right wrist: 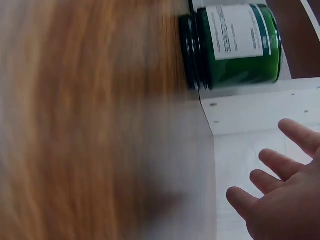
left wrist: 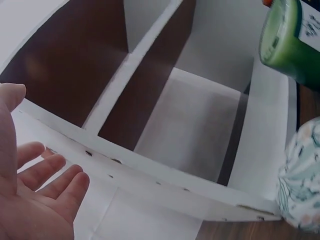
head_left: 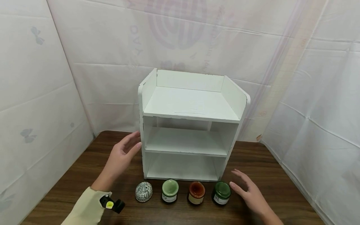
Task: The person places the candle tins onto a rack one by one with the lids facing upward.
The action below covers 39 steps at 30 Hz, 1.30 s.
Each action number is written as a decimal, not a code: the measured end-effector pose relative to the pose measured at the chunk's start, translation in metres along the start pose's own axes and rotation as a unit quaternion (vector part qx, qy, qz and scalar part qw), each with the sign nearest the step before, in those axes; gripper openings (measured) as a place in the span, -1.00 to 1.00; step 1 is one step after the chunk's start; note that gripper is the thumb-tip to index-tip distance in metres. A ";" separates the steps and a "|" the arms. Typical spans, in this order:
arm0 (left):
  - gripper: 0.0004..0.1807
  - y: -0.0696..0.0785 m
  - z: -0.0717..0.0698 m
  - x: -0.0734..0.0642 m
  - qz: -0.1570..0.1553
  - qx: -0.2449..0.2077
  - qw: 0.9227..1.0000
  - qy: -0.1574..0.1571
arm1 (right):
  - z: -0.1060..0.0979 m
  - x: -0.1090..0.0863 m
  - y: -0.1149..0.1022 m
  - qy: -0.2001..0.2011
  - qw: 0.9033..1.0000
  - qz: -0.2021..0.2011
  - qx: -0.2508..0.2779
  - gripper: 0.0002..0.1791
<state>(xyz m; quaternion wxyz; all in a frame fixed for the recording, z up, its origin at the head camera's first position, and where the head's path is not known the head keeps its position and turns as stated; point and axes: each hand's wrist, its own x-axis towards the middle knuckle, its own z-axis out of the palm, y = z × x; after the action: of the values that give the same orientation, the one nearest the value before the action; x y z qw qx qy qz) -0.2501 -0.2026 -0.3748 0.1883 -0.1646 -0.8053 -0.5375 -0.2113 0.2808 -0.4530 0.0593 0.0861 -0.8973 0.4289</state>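
Note:
A white wooden shelf unit (head_left: 191, 104) stands on the table, its compartments facing me. Beside its left side panel is my left hand (head_left: 121, 157), fingers spread and holding nothing; the left wrist view shows the same hand (left wrist: 42, 182) with fingertips near the panel edge. In a row before the shelf are a rounded patterned object (head_left: 143, 192), a light green jar (head_left: 170, 190), an amber-brown jar (head_left: 196, 192) and a dark green jar (head_left: 221, 192) with a white label. My right hand (head_left: 250, 193) hovers just right of the dark green jar, fingers extended, nothing in its grasp.
A dark wood-grain table (head_left: 270, 168) carries everything. White fabric sheets (head_left: 107, 84) hang behind and on both sides. A black wrist camera (head_left: 111, 204) is strapped over the left sleeve (head_left: 87, 206).

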 end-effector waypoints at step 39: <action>-0.28 0.006 -0.008 0.030 -0.105 -0.028 0.994 -0.028 | 0.027 -0.010 -0.004 -0.020 0.979 0.054 0.198 -0.25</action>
<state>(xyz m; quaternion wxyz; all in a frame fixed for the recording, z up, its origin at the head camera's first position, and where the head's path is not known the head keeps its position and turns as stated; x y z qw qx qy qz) -0.2726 -0.2060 -0.3522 0.1038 -0.0993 -0.8075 -0.5721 -0.2017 0.2582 -0.4690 0.0004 0.0564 -0.7991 0.5985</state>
